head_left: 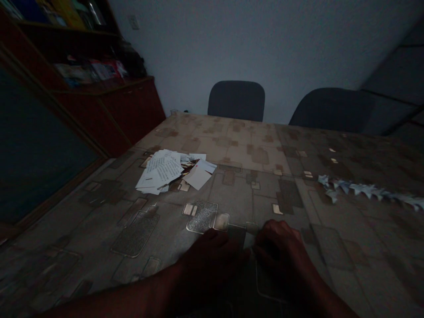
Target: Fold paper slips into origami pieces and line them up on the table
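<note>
A small pale piece of paper (248, 240) shows between my hands, low over the near part of the table. My right hand (281, 243) is closed, its thumb and curled fingers pinching the right side of the paper. From the left, my left hand (215, 256) meets the same paper with its fingertips, fingers bent and close together. Deep shadow hides much of both hands and the paper's lower part. Farther off to the left lies a loose pile of printed paper slips (162, 170), with a blank white slip (199, 175) at its right side.
At the right, a chain of folded paper with pointed edges (371, 191) lies on the patterned tablecloth (228, 198). Two dark chairs, one near the middle (236, 100) and one to the right (331, 108), stand behind the table. A reddish cabinet (129, 112) is at left.
</note>
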{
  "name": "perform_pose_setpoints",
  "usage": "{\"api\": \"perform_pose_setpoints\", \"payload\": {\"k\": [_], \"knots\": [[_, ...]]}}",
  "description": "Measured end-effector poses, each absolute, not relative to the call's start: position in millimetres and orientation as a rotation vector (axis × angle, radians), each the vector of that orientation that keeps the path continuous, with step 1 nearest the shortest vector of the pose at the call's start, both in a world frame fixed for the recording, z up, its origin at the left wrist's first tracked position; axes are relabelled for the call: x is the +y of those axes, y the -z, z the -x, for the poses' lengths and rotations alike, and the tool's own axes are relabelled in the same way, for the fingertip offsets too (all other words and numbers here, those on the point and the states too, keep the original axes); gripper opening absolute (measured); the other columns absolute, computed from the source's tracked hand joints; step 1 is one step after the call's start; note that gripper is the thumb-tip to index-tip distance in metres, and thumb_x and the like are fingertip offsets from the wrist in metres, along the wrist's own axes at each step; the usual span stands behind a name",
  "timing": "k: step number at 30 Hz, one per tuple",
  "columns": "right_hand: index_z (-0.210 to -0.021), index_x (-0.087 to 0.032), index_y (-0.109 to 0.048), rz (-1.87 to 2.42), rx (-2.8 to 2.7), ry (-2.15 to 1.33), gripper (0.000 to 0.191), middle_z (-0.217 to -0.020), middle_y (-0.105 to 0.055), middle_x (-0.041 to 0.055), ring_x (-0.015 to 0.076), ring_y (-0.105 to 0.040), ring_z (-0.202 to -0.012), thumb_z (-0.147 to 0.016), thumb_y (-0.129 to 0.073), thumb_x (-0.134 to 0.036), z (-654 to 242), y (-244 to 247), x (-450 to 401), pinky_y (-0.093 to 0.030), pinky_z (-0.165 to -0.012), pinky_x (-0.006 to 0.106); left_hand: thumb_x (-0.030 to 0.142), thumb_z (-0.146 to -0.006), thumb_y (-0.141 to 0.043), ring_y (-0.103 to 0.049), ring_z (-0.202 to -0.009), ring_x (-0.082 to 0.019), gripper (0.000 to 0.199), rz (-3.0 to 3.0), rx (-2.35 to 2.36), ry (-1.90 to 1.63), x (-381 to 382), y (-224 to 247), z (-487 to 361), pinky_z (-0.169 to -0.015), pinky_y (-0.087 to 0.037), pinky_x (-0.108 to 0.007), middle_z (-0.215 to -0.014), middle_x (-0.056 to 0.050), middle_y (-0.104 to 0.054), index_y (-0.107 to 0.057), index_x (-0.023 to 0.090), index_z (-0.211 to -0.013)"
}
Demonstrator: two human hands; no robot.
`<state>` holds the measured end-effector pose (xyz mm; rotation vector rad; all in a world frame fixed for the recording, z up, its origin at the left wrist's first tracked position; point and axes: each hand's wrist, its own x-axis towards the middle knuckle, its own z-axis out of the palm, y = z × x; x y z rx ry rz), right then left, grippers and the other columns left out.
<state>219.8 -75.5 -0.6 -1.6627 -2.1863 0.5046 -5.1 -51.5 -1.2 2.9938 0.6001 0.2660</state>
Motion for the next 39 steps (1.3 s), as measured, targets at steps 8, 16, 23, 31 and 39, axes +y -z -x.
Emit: {"api": "perform_pose_setpoints", "payload": {"k": [8, 16, 23, 31, 39], "knots": [[-0.079, -0.023, -0.059, 1.676, -2.094, -0.595, 0.011, -0.080, -0.062, 0.0023, 0.0240, -0.056, -0.079, -0.076, -0.058, -0.013, -224.4, 1.6, -75.8, -0.037, -0.070, 0.037, 0.024, -0.094, -0.045, -0.051, -0.071, -0.020, 0.027, -2.974, 0.709, -0.343, -49.8, 9.1, 6.3, -0.062, -0.035, -0.031, -0.084, -0.003, -0.057, -0.047, 0.025, -0.121], [-0.087, -0.024, -0.058, 1.723, -1.896, -0.680, 0.010, -0.082, -0.062, 0.0021, 0.0237, -0.057, -0.082, -0.081, -0.053, -0.018, -223.8, -4.6, -77.7, -0.040, -0.073, 0.037, 0.031, -0.096, -0.043, -0.051, -0.072, -0.017, 0.023, -2.912, 0.715, -0.303, -47.2, 10.1, 7.2, -0.064, -0.036, -0.029, -0.088, -0.002, -0.058, -0.046, 0.025, -0.118], [-0.094, -0.026, -0.058, 1.731, -2.000, -0.426, 0.022, -0.089, -0.065, 0.0027, 0.0255, -0.057, -0.083, -0.074, -0.065, -0.018, -218.9, 11.8, -80.5, -0.037, -0.071, 0.036, 0.024, -0.094, -0.047, -0.053, -0.073, -0.019, 0.027, -3.011, 0.672, -0.247, -49.0, 1.7, 6.5, -0.065, -0.039, -0.032, -0.087, -0.003, -0.058, -0.045, 0.022, -0.120], [-0.090, -0.025, -0.057, 1.739, -2.012, -0.441, 0.019, -0.086, -0.063, 0.0014, 0.0240, -0.055, -0.081, -0.075, -0.062, -0.015, -218.4, 9.3, -79.5, -0.034, -0.071, 0.036, 0.016, -0.093, -0.049, -0.051, -0.072, -0.018, 0.025, -2.996, 0.550, -0.245, -51.0, -10.0, 22.0, -0.066, -0.042, -0.033, -0.089, -0.002, -0.061, -0.049, 0.018, -0.117], [-0.085, -0.024, -0.057, 1.732, -2.022, -0.419, 0.014, -0.082, -0.063, 0.0013, 0.0226, -0.054, -0.078, -0.076, -0.061, -0.014, -214.6, 5.2, -79.0, -0.033, -0.069, 0.034, 0.016, -0.091, -0.052, -0.051, -0.073, -0.019, 0.028, -3.091, 0.603, -0.185, -46.8, 1.1, 6.2, -0.060, -0.041, -0.033, -0.089, -0.004, -0.059, -0.048, 0.018, -0.118]]}}
